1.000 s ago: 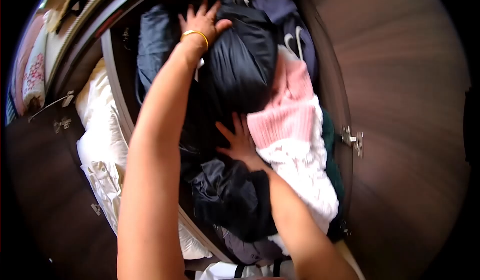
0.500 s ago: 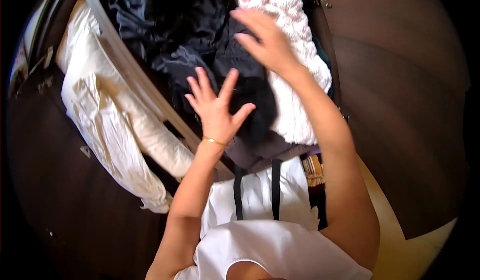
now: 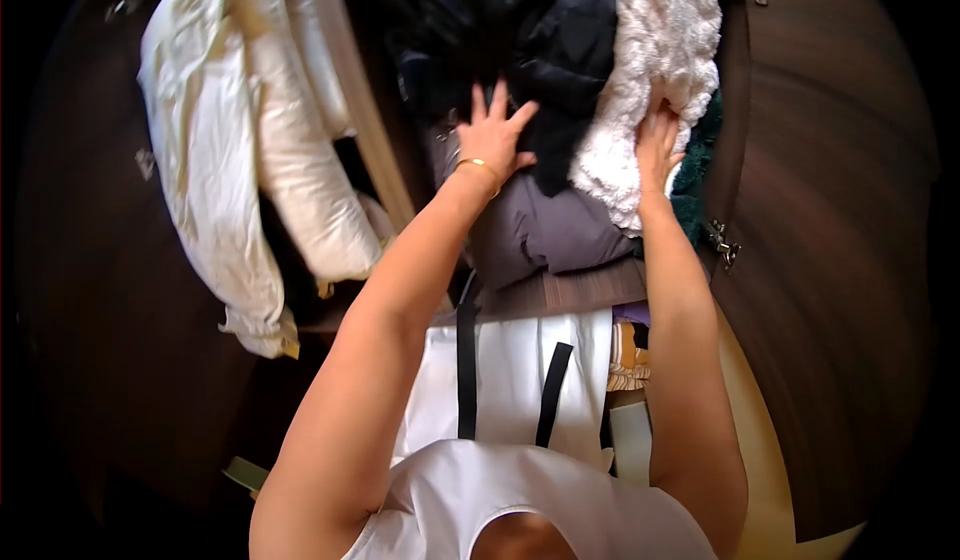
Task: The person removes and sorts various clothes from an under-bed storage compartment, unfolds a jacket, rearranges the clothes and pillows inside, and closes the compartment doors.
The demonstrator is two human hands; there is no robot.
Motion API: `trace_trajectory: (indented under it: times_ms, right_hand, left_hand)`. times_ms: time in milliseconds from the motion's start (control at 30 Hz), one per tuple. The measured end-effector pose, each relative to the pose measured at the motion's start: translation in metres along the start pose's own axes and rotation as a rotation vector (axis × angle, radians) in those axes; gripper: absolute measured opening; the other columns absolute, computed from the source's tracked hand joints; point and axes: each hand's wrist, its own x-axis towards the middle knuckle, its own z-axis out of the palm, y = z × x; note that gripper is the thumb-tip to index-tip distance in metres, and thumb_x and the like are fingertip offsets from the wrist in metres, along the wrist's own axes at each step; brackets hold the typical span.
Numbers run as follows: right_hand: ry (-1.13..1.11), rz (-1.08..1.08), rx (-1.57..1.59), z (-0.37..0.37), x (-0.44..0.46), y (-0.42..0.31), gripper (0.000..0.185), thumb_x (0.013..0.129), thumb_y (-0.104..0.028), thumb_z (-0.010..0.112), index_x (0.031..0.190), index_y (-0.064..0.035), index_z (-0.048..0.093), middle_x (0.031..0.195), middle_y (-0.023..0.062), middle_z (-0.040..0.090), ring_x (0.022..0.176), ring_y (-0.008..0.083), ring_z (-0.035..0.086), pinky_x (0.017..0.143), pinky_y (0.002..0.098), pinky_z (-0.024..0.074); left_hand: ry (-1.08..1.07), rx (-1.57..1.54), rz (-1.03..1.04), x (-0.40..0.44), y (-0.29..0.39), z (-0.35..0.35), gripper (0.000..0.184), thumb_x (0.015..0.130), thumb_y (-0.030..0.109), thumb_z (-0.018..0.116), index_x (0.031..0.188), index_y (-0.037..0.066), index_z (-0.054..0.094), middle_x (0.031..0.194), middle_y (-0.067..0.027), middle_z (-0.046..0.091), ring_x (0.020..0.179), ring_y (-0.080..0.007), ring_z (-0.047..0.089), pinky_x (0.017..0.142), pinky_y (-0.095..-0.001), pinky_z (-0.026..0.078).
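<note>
Black garment (image 3: pixel 560 55) under left hand (image 3: pixel 492 140), white fluffy garment (image 3: pixel 662 35) under right hand (image 3: pixel 656 150)

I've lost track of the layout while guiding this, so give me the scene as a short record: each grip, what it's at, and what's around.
Left grip: open, fingers spread, at the lower part of the black garment
Right grip: against the white fluffy garment, fingers extended; whether it grasps the fabric is unclear
Below the black garment: grey padded garment
Beside the white garment: dark green textile, partly hidden
Image left: cream garment
Image right: dark wooden door, swung open
</note>
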Motion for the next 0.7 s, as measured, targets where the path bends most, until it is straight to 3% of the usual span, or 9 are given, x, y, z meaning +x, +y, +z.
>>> trace_trajectory:
  times_ms: [67,133,200,367,500,533,567,633,700]
  right_hand:
    - [-0.196,-0.046,-0.163,-0.039,-0.007,-0.01,0.05,0.093,-0.025,0.041,0.14,-0.011,0.032,0.149,0.0136,0.023,0.139,0.0296,0.017,0.103,0.062,0.0221]
    - [0.089,-0.417,-0.023,-0.002,0.015,0.046,0.043,0.091,-0.019,0.044,0.132,-0.0053,0.043,0.136,0.0184,0.041,0.13,0.0314,0.035,0.106,0.0369,0.0313]
    - [-0.072,-0.384,0.154,-0.075,-0.022,0.013,0.046,0.089,-0.021,0.051,0.132,-0.0059,0.045,0.137,0.0176,0.043,0.131,0.0296,0.036,0.108,0.0365,0.028]
    - [0.232,-0.435,0.133,-0.15,-0.133,-0.065,0.057,0.087,-0.03,0.055,0.139,-0.0131,0.039,0.148,0.0189,0.027,0.139,0.0358,0.02,0.107,0.0594,0.015]
    - [-0.388,-0.366,-0.456,-0.084,-0.168,-0.109,0.069,0.079,-0.036,0.057,0.138,-0.0047,0.04,0.151,0.0194,0.02,0.139,0.0393,0.016,0.107,0.0636,0.0093]
    - [-0.342,-0.4,-0.464,-0.066,-0.157,-0.107,0.052,0.076,-0.029,0.053,0.119,-0.0014,0.059,0.141,0.0245,0.038,0.136,0.0406,0.025,0.101,0.0715,0.0089]
    - [-0.722,-0.258,-0.621,-0.085,-0.143,-0.137,0.048,0.074,-0.031,0.05,0.111,-0.0033,0.065,0.123,0.0256,0.055,0.13,0.0413,0.035,0.103,0.0684,0.0121]
    - [-0.69,-0.232,-0.534,-0.068,-0.119,-0.119,0.044,0.075,-0.031,0.049,0.103,-0.0048,0.07,0.108,0.0244,0.063,0.126,0.0412,0.041,0.106,0.0635,0.0172]
    - [-0.656,-0.273,-0.48,-0.094,-0.122,-0.125,0.046,0.077,-0.032,0.055,0.11,-0.0028,0.065,0.121,0.0248,0.056,0.129,0.042,0.036,0.105,0.0596,0.024]
  left_hand:
    - [0.031,-0.006,-0.014,-0.012,0.005,-0.014,0.083,0.059,0.033,0.083,0.132,0.032,0.044,0.152,-0.0146,0.015,0.138,-0.0445,0.012,0.089,-0.0624,0.04]
    - [0.116,-0.036,-0.064,-0.035,0.017,-0.034,0.082,0.062,0.032,0.081,0.134,0.033,0.042,0.152,-0.0163,0.013,0.138,-0.0462,0.011,0.096,-0.0669,0.029]
    - [0.265,-0.023,-0.137,-0.067,0.031,-0.025,0.077,0.07,0.028,0.074,0.138,0.032,0.039,0.153,-0.018,0.01,0.138,-0.046,0.009,0.1,-0.0698,0.018]
    - [0.066,-0.075,-0.066,-0.182,0.048,0.042,0.065,0.083,0.023,0.057,0.143,0.029,0.034,0.156,-0.0111,0.005,0.142,-0.0364,0.006,0.103,-0.0694,0.012]
    - [-0.309,-0.189,-0.004,-0.175,0.019,0.005,0.064,0.077,0.018,0.062,0.138,0.023,0.042,0.153,-0.0109,0.019,0.14,-0.0352,0.017,0.104,-0.0629,0.022]
    - [-0.437,-0.401,-0.017,-0.155,0.004,0.0,0.062,0.074,0.015,0.064,0.134,0.021,0.046,0.146,-0.0124,0.029,0.135,-0.0367,0.026,0.103,-0.0565,0.028]
    - [-0.558,-0.611,-0.024,-0.137,-0.012,-0.006,0.061,0.071,0.012,0.066,0.129,0.019,0.051,0.14,-0.0139,0.04,0.13,-0.0382,0.034,0.102,-0.0502,0.034]
    - [0.059,-0.685,0.014,-0.163,-0.049,-0.038,0.055,0.067,0.009,0.068,0.12,0.015,0.057,0.125,-0.0151,0.051,0.119,-0.0381,0.045,0.095,-0.0413,0.041]
    - [0.778,-0.396,-0.144,-0.218,-0.096,-0.082,0.058,0.066,0.01,0.069,0.122,0.016,0.057,0.123,-0.0163,0.05,0.119,-0.0367,0.046,0.094,-0.0421,0.042]
